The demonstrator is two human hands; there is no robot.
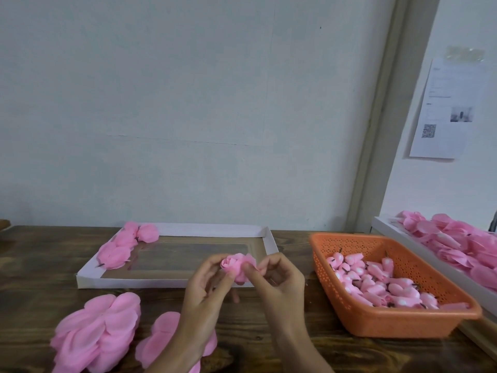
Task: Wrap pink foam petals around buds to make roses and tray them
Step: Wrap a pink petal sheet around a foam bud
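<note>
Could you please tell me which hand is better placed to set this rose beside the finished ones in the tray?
Probably the left hand: it grips the rose, and the finished roses sit at the left end of the tray. The right hand only pinches an outer petal.

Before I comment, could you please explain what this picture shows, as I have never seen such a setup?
There is no machine: a person works with bare hands, filmed by one camera worn on the head, looking down. The left hand and right hand both pinch a pink rose above a wooden table. On it lie loose petals, a white tray with finished roses, and an orange basket of buds.
</note>
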